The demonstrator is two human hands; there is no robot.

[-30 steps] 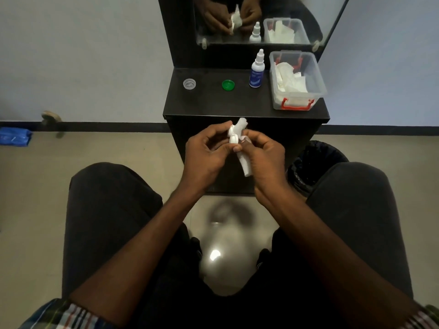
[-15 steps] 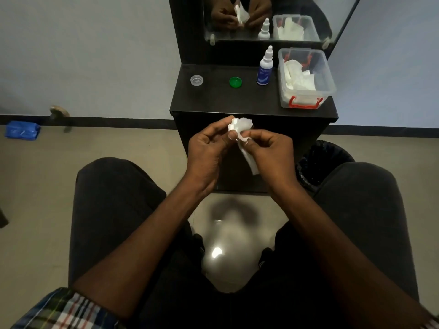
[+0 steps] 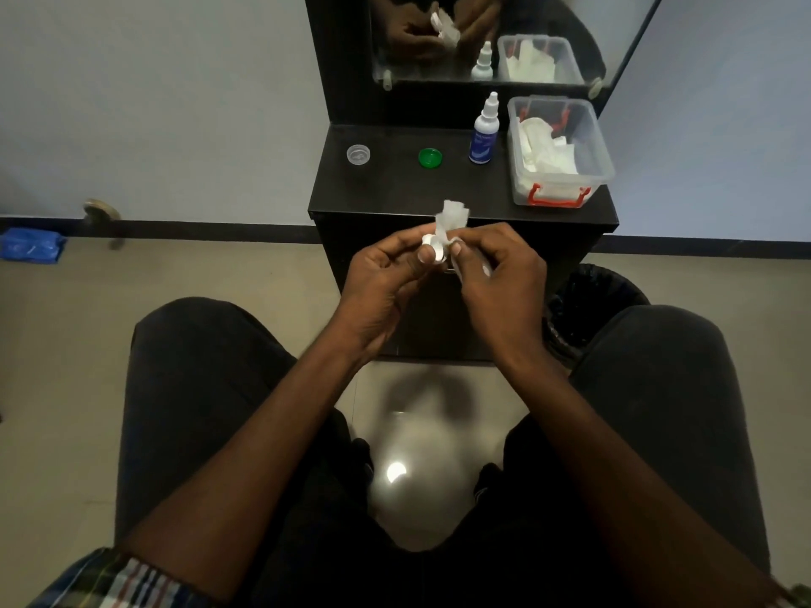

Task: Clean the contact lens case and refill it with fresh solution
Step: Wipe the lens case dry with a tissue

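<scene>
Left hand point(image 3: 386, 283) pinches the lens case point(image 3: 434, 250) steady at chest height; right hand point(image 3: 496, 278) grips a tissue point(image 3: 452, 217) pressed into it, likely wiping a well dry. Both caps point(image 3: 430, 158) and solution bottle point(image 3: 482, 133) wait on the counter point(image 3: 395, 195) just beyond the hands, for refilling.

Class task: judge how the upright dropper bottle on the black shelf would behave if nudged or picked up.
The dropper bottle is tall and narrow on a small base, so a sideways nudge would probably tip it. Its round body suggests it would then roll. It looks like small, thin plastic, so probably light and easy to lift from the shelf.
</scene>
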